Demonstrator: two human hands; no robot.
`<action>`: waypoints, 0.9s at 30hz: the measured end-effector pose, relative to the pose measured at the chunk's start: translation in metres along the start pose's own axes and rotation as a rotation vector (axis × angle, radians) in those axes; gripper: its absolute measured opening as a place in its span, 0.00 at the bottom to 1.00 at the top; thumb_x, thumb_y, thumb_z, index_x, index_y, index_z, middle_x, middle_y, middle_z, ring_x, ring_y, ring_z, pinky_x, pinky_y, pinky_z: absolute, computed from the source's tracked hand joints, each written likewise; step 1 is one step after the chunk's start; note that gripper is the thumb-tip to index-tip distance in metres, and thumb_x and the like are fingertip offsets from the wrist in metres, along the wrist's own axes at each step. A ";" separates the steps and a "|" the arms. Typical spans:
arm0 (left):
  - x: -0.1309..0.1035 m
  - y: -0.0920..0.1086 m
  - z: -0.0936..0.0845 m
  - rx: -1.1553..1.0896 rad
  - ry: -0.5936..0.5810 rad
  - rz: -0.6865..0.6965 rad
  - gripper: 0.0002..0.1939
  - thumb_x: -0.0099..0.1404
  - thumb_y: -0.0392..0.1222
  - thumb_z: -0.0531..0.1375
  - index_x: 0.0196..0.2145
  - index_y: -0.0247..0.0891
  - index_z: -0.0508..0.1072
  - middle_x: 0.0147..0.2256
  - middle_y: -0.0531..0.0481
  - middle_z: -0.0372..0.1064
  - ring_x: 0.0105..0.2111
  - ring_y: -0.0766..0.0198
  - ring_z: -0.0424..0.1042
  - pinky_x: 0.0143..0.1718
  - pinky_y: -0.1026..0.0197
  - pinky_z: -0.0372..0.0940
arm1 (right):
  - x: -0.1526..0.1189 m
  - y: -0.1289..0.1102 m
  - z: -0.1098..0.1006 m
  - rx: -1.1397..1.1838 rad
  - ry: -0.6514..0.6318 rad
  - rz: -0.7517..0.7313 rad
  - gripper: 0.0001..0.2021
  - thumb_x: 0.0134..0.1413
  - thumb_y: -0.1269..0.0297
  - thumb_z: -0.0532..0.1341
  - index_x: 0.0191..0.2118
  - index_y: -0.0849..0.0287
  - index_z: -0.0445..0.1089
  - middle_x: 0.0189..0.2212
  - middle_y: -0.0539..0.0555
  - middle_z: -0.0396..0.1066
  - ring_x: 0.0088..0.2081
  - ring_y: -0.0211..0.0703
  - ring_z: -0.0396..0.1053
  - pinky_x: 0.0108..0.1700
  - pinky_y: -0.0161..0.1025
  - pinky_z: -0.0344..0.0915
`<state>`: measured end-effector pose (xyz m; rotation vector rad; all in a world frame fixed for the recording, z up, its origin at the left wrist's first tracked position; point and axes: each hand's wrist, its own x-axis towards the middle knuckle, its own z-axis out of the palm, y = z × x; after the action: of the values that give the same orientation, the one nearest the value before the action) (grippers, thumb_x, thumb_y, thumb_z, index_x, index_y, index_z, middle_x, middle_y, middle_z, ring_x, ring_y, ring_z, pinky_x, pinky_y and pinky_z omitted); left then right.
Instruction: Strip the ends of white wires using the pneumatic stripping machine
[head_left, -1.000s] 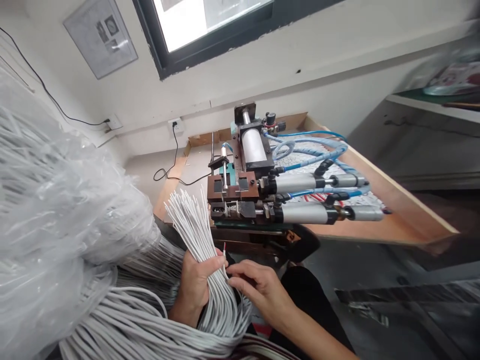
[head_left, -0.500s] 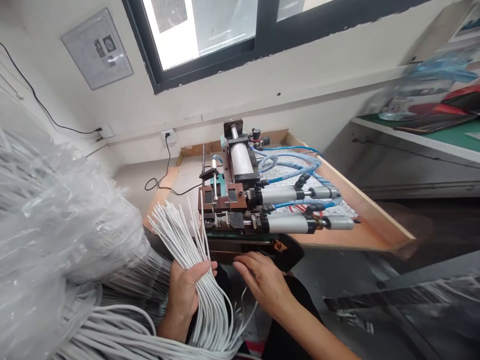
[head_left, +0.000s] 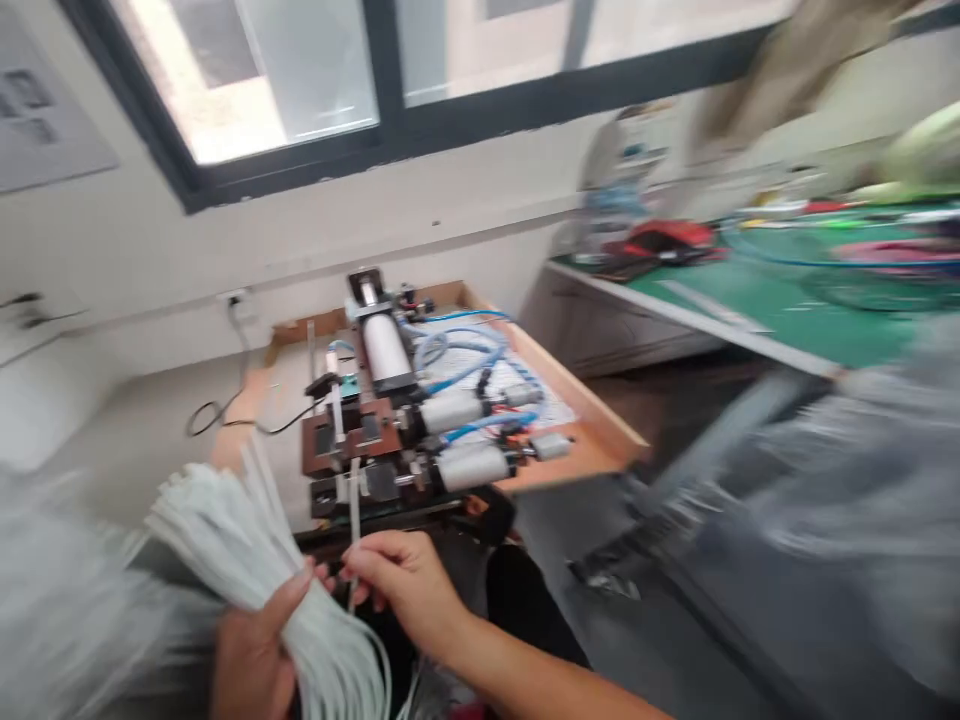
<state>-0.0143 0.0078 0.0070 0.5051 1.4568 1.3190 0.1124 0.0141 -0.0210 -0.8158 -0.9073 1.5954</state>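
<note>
My left hand (head_left: 259, 640) is wrapped round a thick bundle of white cables (head_left: 225, 535), whose cut ends fan out up and to the left. Between the thumb and fingers of my right hand (head_left: 405, 580) a single white cable (head_left: 355, 505) is pinched, standing nearly upright. Its upper end reaches the front jaws of a pneumatic machine (head_left: 382, 480); blur hides whether it sits inside them. The machine has silver air cylinders (head_left: 472, 468) and blue air hoses (head_left: 480, 425). Both hands are close together in front of it.
A wooden-edged tray (head_left: 600, 420) surrounds the machine. Plastic-wrapped material (head_left: 52, 590) lies at left, and more plastic wrapping (head_left: 862, 510) at right. A green-topped table (head_left: 810, 310) with a red and black item (head_left: 667, 240) stands at the right. A black cord (head_left: 247, 424) lies left of the machine.
The view has swung right, so the machine appears further left. My right hand, earlier apart from the bundle, now pinches one cable at the machine's front. My left hand keeps the bundle.
</note>
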 end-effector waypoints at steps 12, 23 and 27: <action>0.011 0.001 0.000 -0.140 -0.068 0.097 0.07 0.40 0.33 0.65 0.21 0.34 0.73 0.18 0.53 0.72 0.21 0.62 0.71 0.24 0.63 0.67 | 0.019 0.006 -0.005 0.193 0.127 0.180 0.12 0.39 0.59 0.63 0.22 0.65 0.70 0.15 0.49 0.64 0.15 0.29 0.51 0.18 0.30 0.46; 0.014 0.003 0.003 -0.115 -0.062 0.076 0.05 0.42 0.32 0.64 0.22 0.34 0.73 0.18 0.51 0.72 0.21 0.62 0.71 0.25 0.63 0.66 | 0.025 0.005 -0.007 0.261 0.097 0.254 0.12 0.39 0.59 0.63 0.22 0.66 0.70 0.13 0.48 0.62 0.14 0.27 0.48 0.18 0.30 0.41; 0.011 0.002 0.003 -0.112 -0.080 0.090 0.05 0.42 0.32 0.64 0.21 0.35 0.72 0.18 0.53 0.71 0.20 0.64 0.70 0.23 0.64 0.65 | 0.025 0.005 -0.004 0.271 0.102 0.262 0.13 0.38 0.58 0.64 0.22 0.65 0.70 0.14 0.48 0.62 0.15 0.28 0.50 0.19 0.30 0.45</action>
<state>-0.0159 0.0190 0.0052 0.5485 1.2992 1.4266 0.1092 0.0388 -0.0282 -0.8386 -0.5108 1.8378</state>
